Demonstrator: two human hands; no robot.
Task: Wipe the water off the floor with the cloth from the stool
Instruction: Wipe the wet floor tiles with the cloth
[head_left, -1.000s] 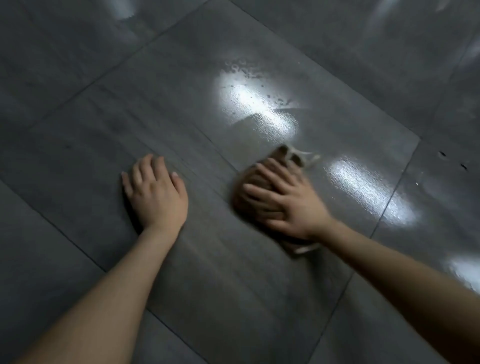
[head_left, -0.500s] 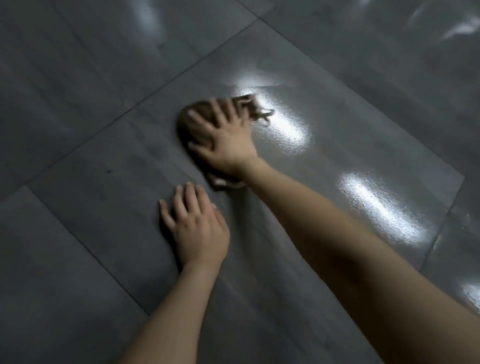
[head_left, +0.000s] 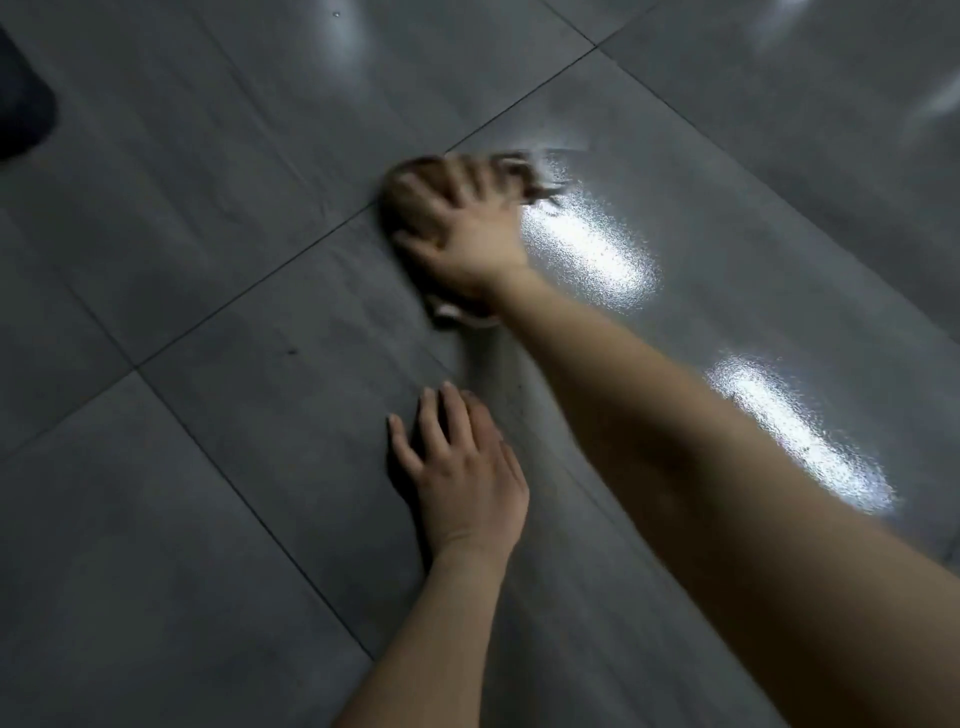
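Grey tiled floor (head_left: 208, 519) fills our view, dull toward 9 o'clock and glossy with reflected light toward 3 o'clock, where we judge the water (head_left: 587, 244) lies. Our right hand (head_left: 462, 228) reaches out to 12 o'clock and presses on the brown cloth (head_left: 402, 179), fingers spread and fairly straight rather than curled round it, so the palm's weight drives the fabric across the tile; blur hides finer detail. The cloth sits bunched under that hand, on a tile joint (head_left: 311, 244) at the edge of the wet sheen. Our left hand (head_left: 462, 478) lies flat on dry tile at 6 o'clock of the cloth, fingers extended, holding nothing, probably propping us as we lean. At 10 o'clock sits a dark object (head_left: 21, 114) that we cannot identify.
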